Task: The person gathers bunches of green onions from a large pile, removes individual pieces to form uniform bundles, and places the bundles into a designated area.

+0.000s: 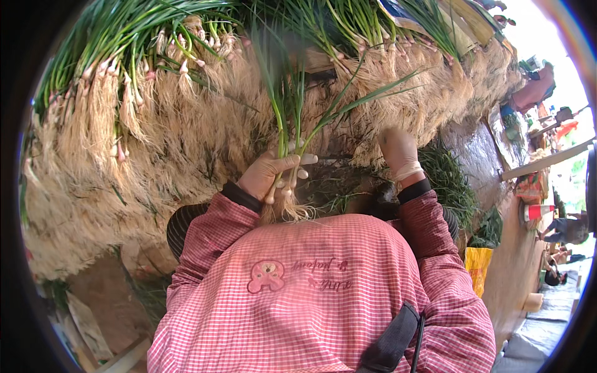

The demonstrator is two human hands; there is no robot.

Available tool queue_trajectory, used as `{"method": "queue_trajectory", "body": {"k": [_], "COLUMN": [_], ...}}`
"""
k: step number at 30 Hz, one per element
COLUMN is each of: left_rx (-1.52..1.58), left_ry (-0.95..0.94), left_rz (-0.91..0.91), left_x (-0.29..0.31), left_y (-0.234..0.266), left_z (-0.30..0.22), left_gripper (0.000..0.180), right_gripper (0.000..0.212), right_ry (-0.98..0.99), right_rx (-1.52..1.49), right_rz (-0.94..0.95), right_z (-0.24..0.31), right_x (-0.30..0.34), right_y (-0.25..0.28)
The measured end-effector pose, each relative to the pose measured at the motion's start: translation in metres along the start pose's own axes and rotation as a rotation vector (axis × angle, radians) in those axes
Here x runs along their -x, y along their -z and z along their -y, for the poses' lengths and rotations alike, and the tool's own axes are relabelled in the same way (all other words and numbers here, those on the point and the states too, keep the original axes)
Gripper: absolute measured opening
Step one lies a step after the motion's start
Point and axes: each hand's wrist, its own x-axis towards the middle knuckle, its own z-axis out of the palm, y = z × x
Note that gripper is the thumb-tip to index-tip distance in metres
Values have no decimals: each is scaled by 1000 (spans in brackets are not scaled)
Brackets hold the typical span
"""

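My left hand [268, 174], in a thin whitish glove, is closed around a small bunch of green garlic plants [295, 127]. Their green leaves point away from me, and the pale bulbs and stringy roots hang below the hand, close to my apron. To the right, my right hand [398, 151], also gloved, is held apart from the bunch and curled like a fist. Its fingertips are turned out of sight, so whether anything is inside cannot be made out. Just beyond it hang the roots of the piled garlic plants [373, 102].
A large heap of green garlic [102, 68] with long tan roots fills the left and far side. Loose green leaves [444, 180] lie on the right by a yellow bag [477, 268]. Farther right are a red-and-white cone [538, 212] and a person [567, 229].
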Motion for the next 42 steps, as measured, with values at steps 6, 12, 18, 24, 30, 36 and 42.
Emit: {"method": "queue_trajectory", "body": {"k": [6,12,18,24,30,36,42], "left_rx": [-44,91,289,111,75,-2,-11], "left_ry": [83,-2,-239,-295,-295,-312,-471], "left_rz": [-14,70,150,-19,65,-327,-429], "left_x": [1,9,20,20,6,-4,-10], "left_y": [-2,-14,-4,-1,-1,-2,1], "left_z": [-2,-6,-11,-20,-18,-16,-26], "left_gripper": [47,29,28,31,38,33,32], "right_gripper": [49,40,10,23,25,29,30], "right_ry": [243,441,541,540,676,232,266], "right_rx": [-1322,-1024,-1833,-945,-34,19,470], "right_rz": [284,-179,-350,120,-15,-373,-268], "right_z": [58,121,105,40,16,72,81], "right_x": [13,-15,-76,-34,-50,-106,-152], "right_y": [-5,44,112,43,-8,101,102]}}
